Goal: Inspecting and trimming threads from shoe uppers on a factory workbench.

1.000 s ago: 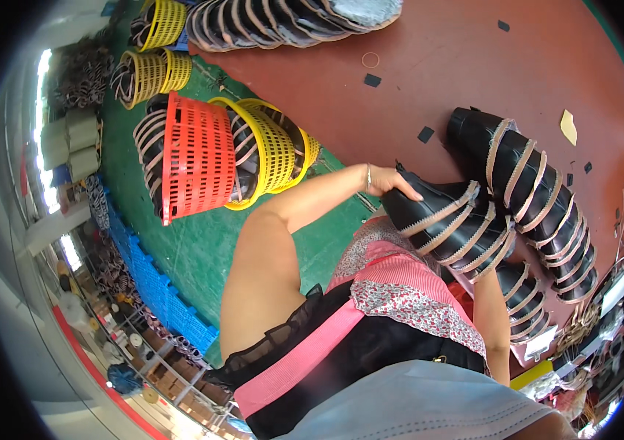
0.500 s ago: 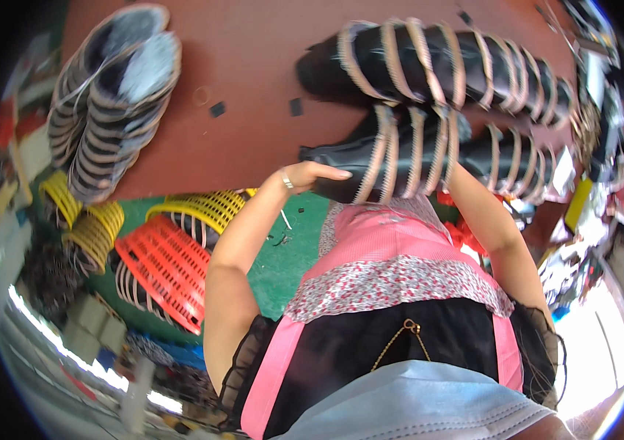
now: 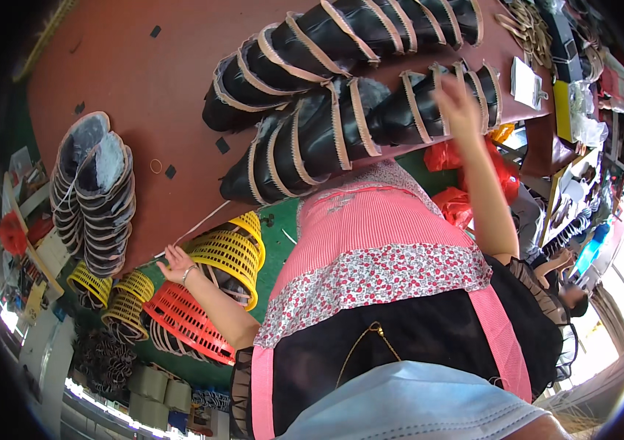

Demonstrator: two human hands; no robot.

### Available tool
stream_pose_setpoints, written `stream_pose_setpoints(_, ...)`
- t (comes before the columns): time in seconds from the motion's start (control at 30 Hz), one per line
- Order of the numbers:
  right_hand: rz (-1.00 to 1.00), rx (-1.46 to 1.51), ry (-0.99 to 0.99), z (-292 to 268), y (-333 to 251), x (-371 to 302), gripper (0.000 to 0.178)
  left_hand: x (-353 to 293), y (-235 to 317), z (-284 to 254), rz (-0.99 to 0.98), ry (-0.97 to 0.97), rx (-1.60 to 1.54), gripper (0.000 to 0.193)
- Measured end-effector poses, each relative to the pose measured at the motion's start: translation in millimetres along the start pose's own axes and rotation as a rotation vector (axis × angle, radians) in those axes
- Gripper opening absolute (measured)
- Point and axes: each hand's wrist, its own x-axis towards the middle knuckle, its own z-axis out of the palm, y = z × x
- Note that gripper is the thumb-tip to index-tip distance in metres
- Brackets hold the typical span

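Observation:
Two long rows of nested black boot uppers with pale toothed edges lie on the reddish-brown table: a far row (image 3: 348, 44) and a near row (image 3: 312, 143). A thin white cord (image 3: 205, 220) slants from the near row's left end toward the table's front edge. My left hand (image 3: 177, 265), a band on its wrist, is at the cord's lower end and seems to pinch it. Over the right part of the near row, my right hand (image 3: 460, 110) is raised, blurred, its fingers stretched out with nothing seen in them.
A bundle of boot uppers (image 3: 99, 198) stands at the table's left, white cord around it. Below the front edge are yellow baskets (image 3: 227, 253) and a red basket (image 3: 191, 317). Red plastic bags (image 3: 488, 176) sit at the right, and a person (image 3: 572, 297) is beyond.
My left hand has left the near row and moved down-left to the cord. My right hand has come up from behind that row. The view has shifted, and both rows appear further left.

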Motion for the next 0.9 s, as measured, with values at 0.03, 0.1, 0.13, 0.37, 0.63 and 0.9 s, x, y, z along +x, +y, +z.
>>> stream_pose_setpoints(0.03, -0.263, -0.528, 0.257, -47, 7, 15, 0.059, -13, 5, 5, 0.016, -0.002, 0.005, 0.088)
stream_pose_setpoints(0.1, -0.103, -0.632, 0.506, -124, 29, 37, 0.071, -36, 13, 33, 0.304, 0.279, 0.157, 0.056)
stream_pose_setpoints(0.13, 0.086, -0.336, 0.408, -153, 45, 49, 0.075, -18, 48, 21, 0.506, 0.112, 0.118, 0.035)
stream_pose_setpoints(0.37, 0.385, 0.066, -0.395, -147, 59, 55, 0.045, -275, 69, 251, 1.484, -0.532, 0.433, 0.039)
stream_pose_setpoints(0.63, 0.316, 0.296, -0.505, -140, 47, 61, 0.035, -419, -305, 213, -0.756, -1.003, 1.296, 0.058)
stream_pose_setpoints(0.9, 0.251, 0.343, -0.565, -150, 56, 54, 0.029, -419, -391, 225, -0.851, -0.425, 0.864, 0.113)
